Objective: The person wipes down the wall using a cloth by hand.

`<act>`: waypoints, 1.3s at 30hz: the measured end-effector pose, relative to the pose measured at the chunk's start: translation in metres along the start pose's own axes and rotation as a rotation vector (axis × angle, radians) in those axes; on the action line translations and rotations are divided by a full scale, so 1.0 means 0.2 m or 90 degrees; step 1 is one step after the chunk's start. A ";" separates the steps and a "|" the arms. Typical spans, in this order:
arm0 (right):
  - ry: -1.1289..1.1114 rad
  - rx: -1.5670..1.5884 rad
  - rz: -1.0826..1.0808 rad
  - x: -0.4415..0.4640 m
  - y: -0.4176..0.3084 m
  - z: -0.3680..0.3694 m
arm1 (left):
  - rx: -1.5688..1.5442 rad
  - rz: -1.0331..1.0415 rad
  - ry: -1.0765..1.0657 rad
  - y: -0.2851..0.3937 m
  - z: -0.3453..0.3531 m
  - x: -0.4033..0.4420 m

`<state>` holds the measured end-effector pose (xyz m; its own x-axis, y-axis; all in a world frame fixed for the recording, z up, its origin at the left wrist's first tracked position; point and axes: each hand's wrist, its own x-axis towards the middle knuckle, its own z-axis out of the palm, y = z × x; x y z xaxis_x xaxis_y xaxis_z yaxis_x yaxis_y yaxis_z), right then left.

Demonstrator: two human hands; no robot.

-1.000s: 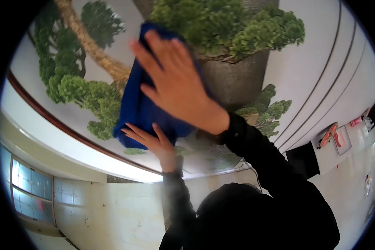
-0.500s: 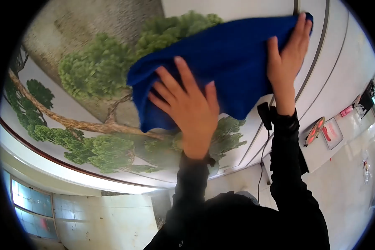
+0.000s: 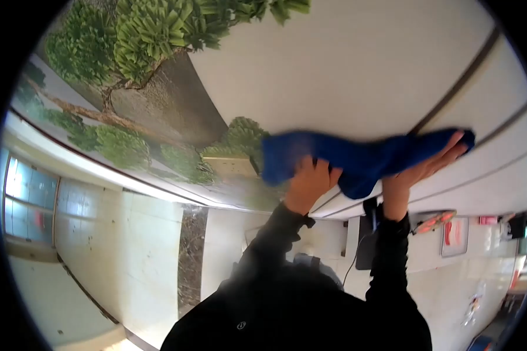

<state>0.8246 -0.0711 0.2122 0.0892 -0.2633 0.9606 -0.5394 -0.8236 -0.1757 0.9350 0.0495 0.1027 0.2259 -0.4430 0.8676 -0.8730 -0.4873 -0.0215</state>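
Spread in front of a pale panel (image 3: 345,76): a rumpled blue cloth (image 3: 363,161), long axis running crosswise from hand to hand, a loose fold hanging between them. Left end beside the green painted foliage of a mural (image 3: 158,99), close to a tan rectangular block (image 3: 231,167); right end across a dark line (image 3: 457,82) on the panel. At the left end, touching the lower edge, the left hand (image 3: 309,184), with blurred fingertips; impossible to tell whether clamped on the fabric or only pressing. At the right end, the right hand (image 3: 418,171), fingers stretched out along the cloth up to its far corner. Hands well apart, both in contact with the cloth, with most of it lying between and above them; right nearer to the dark line, left nearer to the mural.
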 end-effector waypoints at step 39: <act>0.124 0.679 1.235 -2.12 -0.12 -1.59 | -0.809 -1.328 0.680 -2.17 -1.67 -2.80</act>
<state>0.5340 0.2199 -0.1230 0.0731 -0.8684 -0.4905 0.6875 0.4002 -0.6060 1.0425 0.7596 -0.2082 0.7488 0.1620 -0.6427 0.1607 0.8963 0.4132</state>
